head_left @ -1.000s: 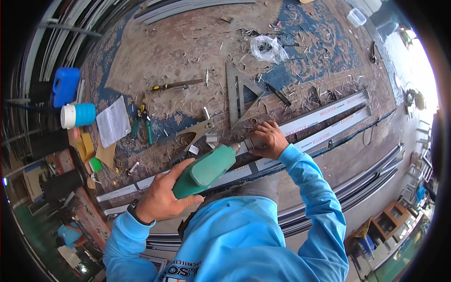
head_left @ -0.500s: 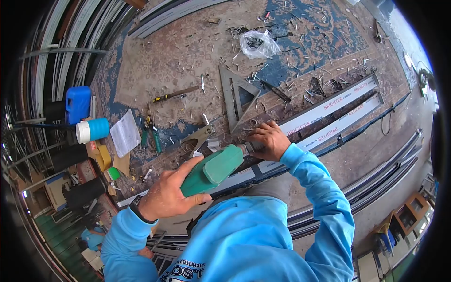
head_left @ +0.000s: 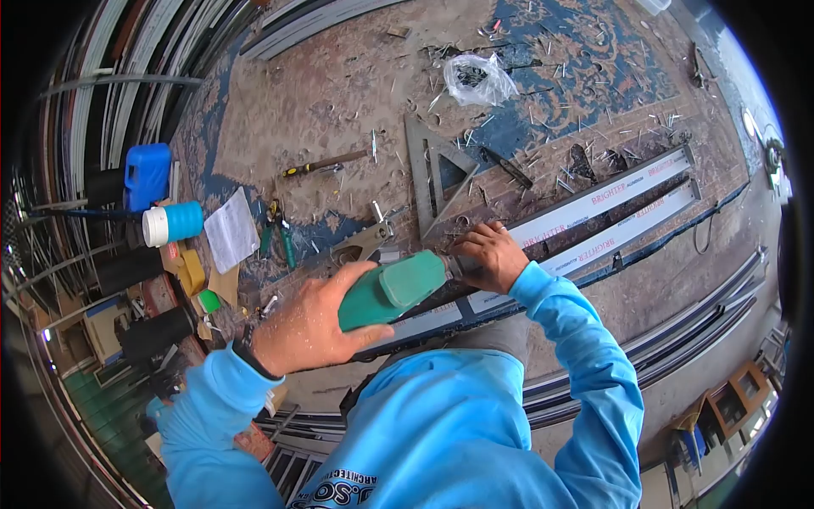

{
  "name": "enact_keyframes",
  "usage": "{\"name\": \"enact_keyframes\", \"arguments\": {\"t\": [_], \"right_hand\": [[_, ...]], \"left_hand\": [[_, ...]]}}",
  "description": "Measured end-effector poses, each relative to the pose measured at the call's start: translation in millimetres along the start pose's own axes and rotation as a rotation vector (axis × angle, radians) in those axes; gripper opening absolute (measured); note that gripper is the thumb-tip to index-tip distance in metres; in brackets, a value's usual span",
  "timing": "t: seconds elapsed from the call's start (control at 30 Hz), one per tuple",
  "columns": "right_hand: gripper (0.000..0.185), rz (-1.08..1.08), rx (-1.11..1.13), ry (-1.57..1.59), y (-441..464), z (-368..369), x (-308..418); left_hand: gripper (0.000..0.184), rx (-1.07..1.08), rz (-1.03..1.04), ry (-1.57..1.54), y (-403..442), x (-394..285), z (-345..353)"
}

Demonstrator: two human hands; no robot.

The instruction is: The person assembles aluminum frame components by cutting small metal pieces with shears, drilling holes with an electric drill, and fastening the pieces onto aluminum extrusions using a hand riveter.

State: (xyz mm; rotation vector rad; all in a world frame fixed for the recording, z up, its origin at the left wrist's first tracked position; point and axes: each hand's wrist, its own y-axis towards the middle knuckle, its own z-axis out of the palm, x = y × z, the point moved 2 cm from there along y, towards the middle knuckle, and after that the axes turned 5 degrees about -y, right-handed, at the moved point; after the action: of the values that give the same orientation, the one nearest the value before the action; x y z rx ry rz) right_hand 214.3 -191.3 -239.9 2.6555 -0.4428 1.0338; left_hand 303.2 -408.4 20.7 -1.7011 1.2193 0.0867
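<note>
Left hand [head_left: 301, 327]: you have it wrapped round the green power tool [head_left: 394, 290]
Right hand [head_left: 492, 257]: your fingers curl down by the tool's nose; what they grip, I cannot tell
Labelled profiles [head_left: 585, 209]: extend rightward from your right hand, across the carpet [head_left: 339, 102]

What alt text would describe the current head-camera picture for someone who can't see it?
A person's left hand grips a green power tool, its front end close to the right hand, beside long bars labelled BRIGHTER. On the patterned carpet lie a triangular square, a clear plastic bag and scattered small pieces.
</note>
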Motion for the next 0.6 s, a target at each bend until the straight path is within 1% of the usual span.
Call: {"name": "enact_keyframes", "arguments": {"t": [0.1, 0.17, 0.27, 0.5, 0.6], "right_hand": [[0.046, -0.002, 0.006, -0.011, 2.2, 1.6, -1.6], [0.046, 0.024, 0.038, -0.01, 1.4, -1.1, 0.1], [0.047, 0.007, -0.005, -0.001, 1.5, -3.2, 1.0], [0.045, 0.007, 0.019, 0.005, 2.2, -2.0, -1.1], [0.044, -0.004, 0.026, 0.01, 3.6, -5.8, -0.1]], "left_hand": [[0.075, 0.001, 0.021, 0.053, 5.6, -6.9, -5.0], [0.074, 0.002, 0.02, 0.021, 8.9, -9.0, -4.4], [0.073, 0.01, -0.005, 0.026, 12.5, -13.3, -6.4], [0.07, -0.002, -0.014, 0.013, 15.1, -19.9, -7.0], [0.068, -0.027, 0.042, 0.026, 17.5, -18.2, -5.9]]}}
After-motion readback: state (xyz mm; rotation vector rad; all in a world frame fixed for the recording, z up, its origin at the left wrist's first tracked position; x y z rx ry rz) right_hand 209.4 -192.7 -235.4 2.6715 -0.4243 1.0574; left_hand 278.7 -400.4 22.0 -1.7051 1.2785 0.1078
